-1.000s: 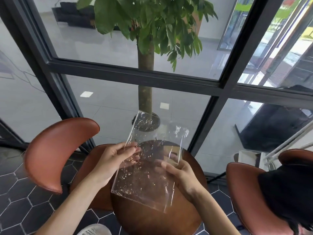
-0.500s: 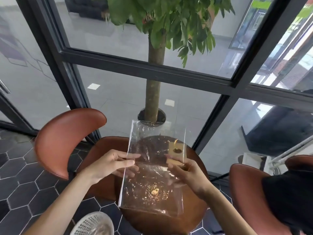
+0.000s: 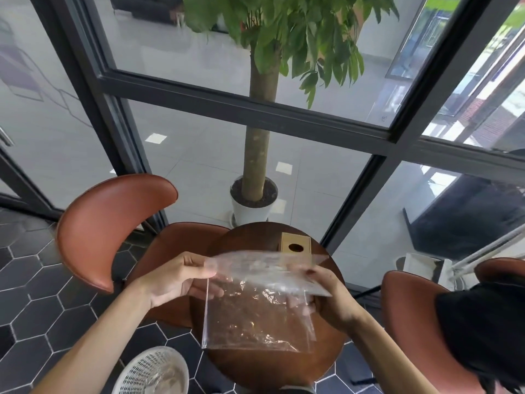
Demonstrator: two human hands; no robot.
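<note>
The clear plastic bag [image 3: 255, 317] is plain film with glints and creases and carries no print that shows. It is held in the air just above the round dark wooden table [image 3: 255, 371], between the two hands. The left hand [image 3: 176, 280] pinches its upper left edge between thumb and curled fingers. The right hand [image 3: 332, 297] grasps its right side, with some fingers showing through the film from behind. Half a second ago the bag stood tall, its open top rising above both hands. Now the top part is bent over towards the right in a blurred, whitish band, and the lower part hangs flat and roughly square. The small wooden box [image 3: 295, 245] with a round hole, seen through the film before, now shows bare on the far side of the table, just beyond the bag. The view has also tilted down. The white pot [image 3: 250, 214] of the tree outside the glass is in full sight, and more of the white mesh basket [image 3: 153, 373] shows on the floor. A brown chair [image 3: 108, 226] stands at the left.
</note>
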